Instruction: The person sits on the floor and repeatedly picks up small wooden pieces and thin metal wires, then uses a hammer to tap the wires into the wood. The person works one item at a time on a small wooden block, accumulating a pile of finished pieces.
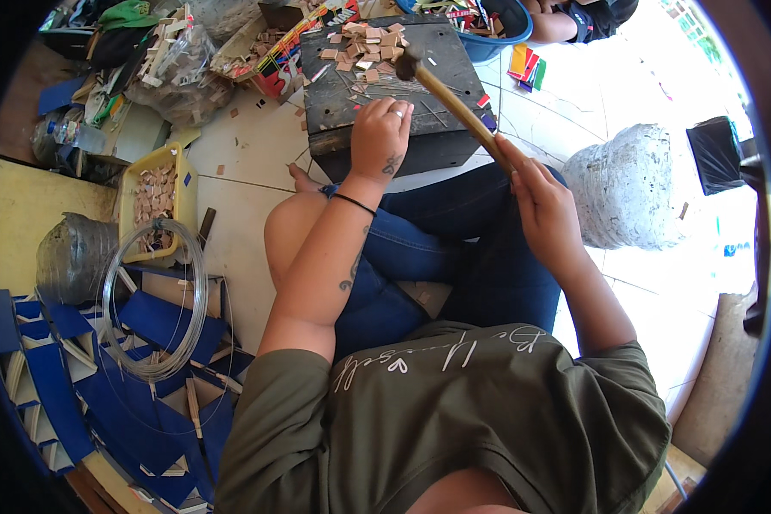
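A hammer (pixel 448 101) with a wooden handle is raised at a slant over the right part of a dark, worn work block (pixel 330 111). My right hand (pixel 540 201) is wrapped round the lower end of its handle. At the block's near edge my left hand (pixel 380 137) is closed, fingers pressed together, a ring on one finger. Whatever it pinches is hidden behind the fingers. Small flat brown wooden pieces (pixel 370 43) lie heaped at the far side of the block. Thin wire lengths (pixel 435 113) are scattered across its top.
To the left stand a yellow basin (pixel 190 184) of small wooden pieces, a coil of wire (pixel 199 300) and several blue pieces (pixel 176 321). A whitish rounded bundle (pixel 617 188) sits at right. Beyond the block are a blue tub (pixel 487 44) and another person's arm (pixel 555 26).
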`<state>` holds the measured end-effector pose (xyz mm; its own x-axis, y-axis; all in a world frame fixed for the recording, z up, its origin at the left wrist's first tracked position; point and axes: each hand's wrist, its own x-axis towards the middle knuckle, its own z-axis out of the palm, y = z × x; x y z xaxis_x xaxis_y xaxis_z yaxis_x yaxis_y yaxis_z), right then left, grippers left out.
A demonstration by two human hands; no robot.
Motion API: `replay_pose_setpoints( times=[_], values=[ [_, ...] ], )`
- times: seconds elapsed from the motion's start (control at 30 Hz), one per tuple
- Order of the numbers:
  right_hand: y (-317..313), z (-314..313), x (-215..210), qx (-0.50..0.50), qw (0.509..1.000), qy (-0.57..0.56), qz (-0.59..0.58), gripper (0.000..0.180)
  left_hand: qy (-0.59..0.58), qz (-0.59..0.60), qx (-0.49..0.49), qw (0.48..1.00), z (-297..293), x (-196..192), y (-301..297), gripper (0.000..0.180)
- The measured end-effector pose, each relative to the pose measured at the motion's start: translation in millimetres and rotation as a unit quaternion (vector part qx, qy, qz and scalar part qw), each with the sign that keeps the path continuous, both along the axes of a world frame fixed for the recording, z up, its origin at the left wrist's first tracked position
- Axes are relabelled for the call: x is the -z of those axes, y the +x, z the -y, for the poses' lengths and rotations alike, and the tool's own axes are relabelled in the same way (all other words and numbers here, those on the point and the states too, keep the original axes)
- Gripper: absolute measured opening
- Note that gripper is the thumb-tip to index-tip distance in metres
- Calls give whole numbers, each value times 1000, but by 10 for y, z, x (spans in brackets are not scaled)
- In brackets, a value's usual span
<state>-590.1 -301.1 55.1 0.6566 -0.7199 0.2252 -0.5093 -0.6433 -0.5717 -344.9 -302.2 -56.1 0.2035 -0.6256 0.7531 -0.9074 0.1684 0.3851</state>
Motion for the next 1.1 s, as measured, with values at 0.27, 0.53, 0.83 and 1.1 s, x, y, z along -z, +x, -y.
replay_pose_setpoints(
  times=[0.27,0.53,0.83,1.1],
  values=[
    [-33,12,45,0,999,22,45,44,-11,4,-5,1000,19,54,-6,11],
    [-65,58,59,8,997,83,8,42,-12,-5,-11,1000,19,69,-18,9],
    [-57,47,86,5,995,84,54,42,-8,-2,-13,1000,37,72,-11,9],
    [-15,60,110,16,994,80,72,42,-17,-9,-10,1000,19,85,-13,9]
  ],
)
